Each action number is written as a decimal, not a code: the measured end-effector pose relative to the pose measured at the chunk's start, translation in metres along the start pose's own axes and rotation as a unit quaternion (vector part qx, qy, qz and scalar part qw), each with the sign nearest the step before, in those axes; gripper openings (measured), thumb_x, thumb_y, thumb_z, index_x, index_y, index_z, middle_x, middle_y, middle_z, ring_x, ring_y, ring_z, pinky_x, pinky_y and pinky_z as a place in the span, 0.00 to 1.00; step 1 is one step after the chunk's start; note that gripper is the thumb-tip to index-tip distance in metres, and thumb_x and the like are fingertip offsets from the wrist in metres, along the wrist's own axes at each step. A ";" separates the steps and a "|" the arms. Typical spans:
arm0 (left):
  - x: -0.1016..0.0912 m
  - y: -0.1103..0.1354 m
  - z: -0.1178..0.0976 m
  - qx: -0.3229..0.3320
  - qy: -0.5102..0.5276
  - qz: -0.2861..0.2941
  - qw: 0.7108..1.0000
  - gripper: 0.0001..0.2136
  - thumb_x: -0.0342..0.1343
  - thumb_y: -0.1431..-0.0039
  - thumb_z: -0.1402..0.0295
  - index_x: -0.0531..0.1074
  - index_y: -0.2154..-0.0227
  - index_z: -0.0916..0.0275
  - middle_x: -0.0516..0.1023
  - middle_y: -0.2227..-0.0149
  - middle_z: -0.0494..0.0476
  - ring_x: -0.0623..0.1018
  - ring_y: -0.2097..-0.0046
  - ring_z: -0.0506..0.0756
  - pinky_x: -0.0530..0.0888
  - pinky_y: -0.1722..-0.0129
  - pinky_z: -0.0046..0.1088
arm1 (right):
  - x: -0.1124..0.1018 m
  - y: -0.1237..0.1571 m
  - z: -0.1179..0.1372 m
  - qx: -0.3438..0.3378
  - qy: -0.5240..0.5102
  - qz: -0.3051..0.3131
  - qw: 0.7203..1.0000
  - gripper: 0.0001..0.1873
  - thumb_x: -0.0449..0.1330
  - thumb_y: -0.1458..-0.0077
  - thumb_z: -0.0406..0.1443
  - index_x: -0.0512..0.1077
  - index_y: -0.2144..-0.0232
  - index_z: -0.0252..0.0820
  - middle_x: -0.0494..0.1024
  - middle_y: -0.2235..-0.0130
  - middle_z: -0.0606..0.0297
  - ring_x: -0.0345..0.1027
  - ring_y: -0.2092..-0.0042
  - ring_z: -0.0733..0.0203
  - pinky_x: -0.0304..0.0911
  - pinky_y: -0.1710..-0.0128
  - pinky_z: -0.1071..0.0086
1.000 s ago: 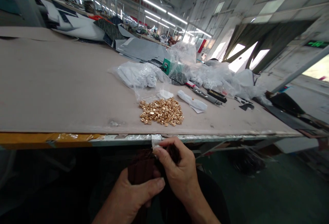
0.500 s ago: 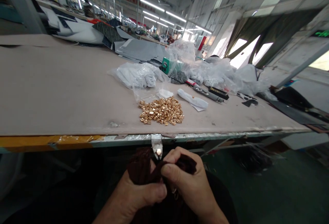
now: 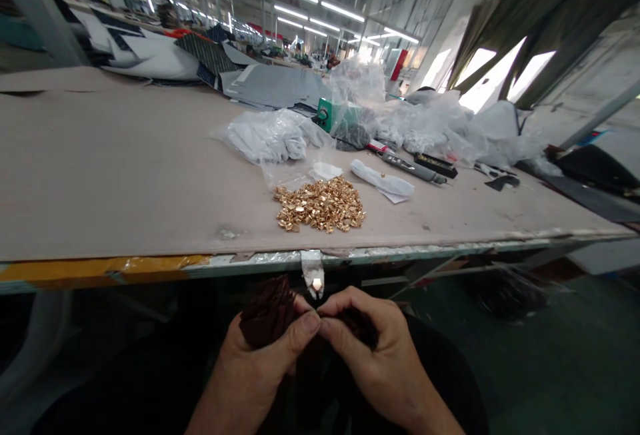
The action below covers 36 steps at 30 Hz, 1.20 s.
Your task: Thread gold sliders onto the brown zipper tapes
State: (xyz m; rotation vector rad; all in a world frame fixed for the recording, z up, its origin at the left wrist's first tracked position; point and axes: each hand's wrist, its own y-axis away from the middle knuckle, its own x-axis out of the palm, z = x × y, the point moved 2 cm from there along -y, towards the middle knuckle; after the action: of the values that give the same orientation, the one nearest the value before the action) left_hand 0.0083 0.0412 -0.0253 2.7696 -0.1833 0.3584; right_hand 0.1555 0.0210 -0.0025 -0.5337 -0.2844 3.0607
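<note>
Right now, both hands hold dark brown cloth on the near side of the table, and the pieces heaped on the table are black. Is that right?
Not quite: the heaped pieces are gold-coloured, not black, as the head view shows. The rest is right: the left hand and right hand both hold dark brown cloth on the near side of the table.

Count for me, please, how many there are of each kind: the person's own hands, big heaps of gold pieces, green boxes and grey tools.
Hands: 2, left hand and right hand
Heap of gold pieces: 1
Green box: 1
Grey tool: 1
Total: 5
</note>
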 end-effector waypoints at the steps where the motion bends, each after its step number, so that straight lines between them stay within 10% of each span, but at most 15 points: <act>1: 0.000 -0.001 0.001 0.000 0.002 0.010 1.000 0.13 0.68 0.55 0.57 0.75 0.78 0.63 0.64 0.84 0.45 0.61 0.79 0.46 0.60 0.79 0.21 | 0.000 0.001 0.000 -0.046 0.037 0.000 0.998 0.05 0.59 0.42 0.32 0.75 0.69 0.39 0.75 0.74 0.66 0.67 0.73 0.66 0.61 0.74 0.74; 7: 0.001 -0.005 0.008 -0.142 0.176 0.035 0.974 0.11 0.68 0.55 0.63 0.73 0.80 0.62 0.64 0.87 0.45 0.62 0.81 0.46 0.61 0.80 0.21 | 0.002 0.007 0.008 -0.265 0.119 0.025 0.957 0.13 0.55 0.47 0.23 0.73 0.61 0.41 0.78 0.70 0.62 0.73 0.68 0.60 0.66 0.69 0.70; 13: 0.008 0.000 0.004 -0.139 0.162 0.018 0.977 0.16 0.74 0.65 0.64 0.71 0.85 0.63 0.66 0.89 0.46 0.64 0.83 0.45 0.62 0.82 0.20 | 0.005 0.004 0.003 -0.007 -0.063 -0.051 0.997 0.03 0.64 0.47 0.33 0.73 0.70 0.40 0.73 0.74 0.69 0.63 0.75 0.68 0.59 0.76 0.75; 20: 0.004 -0.005 0.004 -0.163 0.227 0.072 0.958 0.11 0.70 0.56 0.65 0.74 0.82 0.63 0.65 0.88 0.46 0.63 0.82 0.45 0.64 0.80 0.21 | 0.012 -0.003 -0.017 0.182 -0.335 0.002 0.925 0.17 0.67 0.49 0.46 0.71 0.74 0.37 0.68 0.79 0.72 0.51 0.83 0.75 0.53 0.85 0.79; 36: 0.005 -0.017 -0.002 -0.166 0.163 0.094 0.968 0.12 0.68 0.60 0.66 0.71 0.87 0.63 0.63 0.89 0.47 0.61 0.83 0.46 0.63 0.82 0.21 | 0.021 -0.016 -0.026 0.274 -0.427 0.006 0.861 0.15 0.65 0.62 0.37 0.61 0.80 0.42 0.66 0.84 0.75 0.47 0.88 0.76 0.54 0.92 0.80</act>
State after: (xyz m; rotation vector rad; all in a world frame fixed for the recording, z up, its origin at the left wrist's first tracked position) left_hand 0.0158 0.0577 -0.0272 2.3306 -0.3859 0.7512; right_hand 0.1444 0.0427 -0.0309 0.8557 0.5828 2.9425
